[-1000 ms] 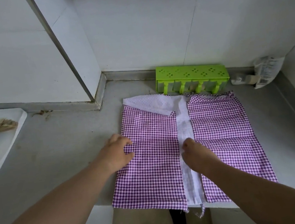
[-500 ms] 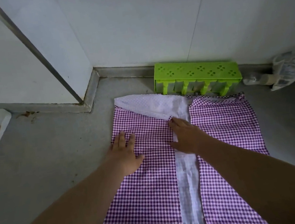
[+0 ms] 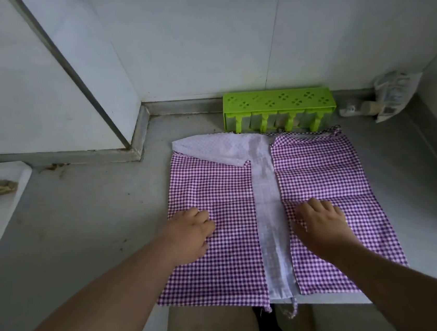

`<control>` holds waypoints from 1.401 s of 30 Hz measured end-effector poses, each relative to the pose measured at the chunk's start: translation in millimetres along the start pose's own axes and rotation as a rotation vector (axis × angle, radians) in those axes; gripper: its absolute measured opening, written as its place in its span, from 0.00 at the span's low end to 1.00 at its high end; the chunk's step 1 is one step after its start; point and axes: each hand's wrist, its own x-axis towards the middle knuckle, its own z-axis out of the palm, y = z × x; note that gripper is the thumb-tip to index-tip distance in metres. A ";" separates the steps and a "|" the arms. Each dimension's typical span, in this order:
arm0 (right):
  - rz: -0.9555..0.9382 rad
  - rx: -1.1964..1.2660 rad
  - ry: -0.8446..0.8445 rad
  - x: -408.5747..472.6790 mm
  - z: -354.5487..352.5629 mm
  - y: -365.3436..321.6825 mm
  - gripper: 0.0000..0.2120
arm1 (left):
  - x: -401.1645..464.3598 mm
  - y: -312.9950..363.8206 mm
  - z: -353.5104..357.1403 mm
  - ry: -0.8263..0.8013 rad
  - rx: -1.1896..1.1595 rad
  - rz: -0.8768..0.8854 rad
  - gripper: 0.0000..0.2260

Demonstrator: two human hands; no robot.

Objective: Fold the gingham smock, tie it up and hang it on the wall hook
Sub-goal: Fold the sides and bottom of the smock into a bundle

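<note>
Head view: gingham smock [image 3: 314,179] lies on surface [image 3: 77,230], sides folded inward; left hand [image 3: 190,235] and right hand [image 3: 320,223] press it, fingers loosely bent, grasping nothing. Further folding, tying, hanging outstanding.

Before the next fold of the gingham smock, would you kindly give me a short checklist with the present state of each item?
1. Both side panels of the gingham smock folded in to the pale centre strip: ok.
2. Left hand rests on the left panel: ok.
3. Right hand rests on the right panel: ok.
4. Hem fully on the counter: not ok, the hem threads hang over the front edge.
5. Far edge apart from the green rack: cannot tell, they look close or touching.
6. Wall hook in reach: cannot tell, none in view.
</note>
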 end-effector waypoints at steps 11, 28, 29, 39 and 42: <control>0.096 -0.052 -0.311 -115.4 11.7 -0.9 0.41 | -70.6 45.2 15.5 -0.399 -0.084 -0.131 0.49; 0.216 0.020 -0.265 -156.9 37.4 -17.1 0.31 | -94.1 59.2 35.5 -0.497 -0.006 -0.243 0.36; 0.212 -0.001 -0.253 -157.9 36.3 -19.2 0.30 | -95.7 57.1 32.9 -0.510 -0.005 -0.231 0.36; 0.201 -0.027 -0.161 -176.7 10.0 -24.4 0.11 | -113.4 30.9 -9.3 -0.530 -0.246 -0.212 0.13; 0.188 0.037 -0.205 -174.4 -12.0 -22.5 0.12 | -115.6 22.6 -30.9 -0.522 -0.268 -0.233 0.11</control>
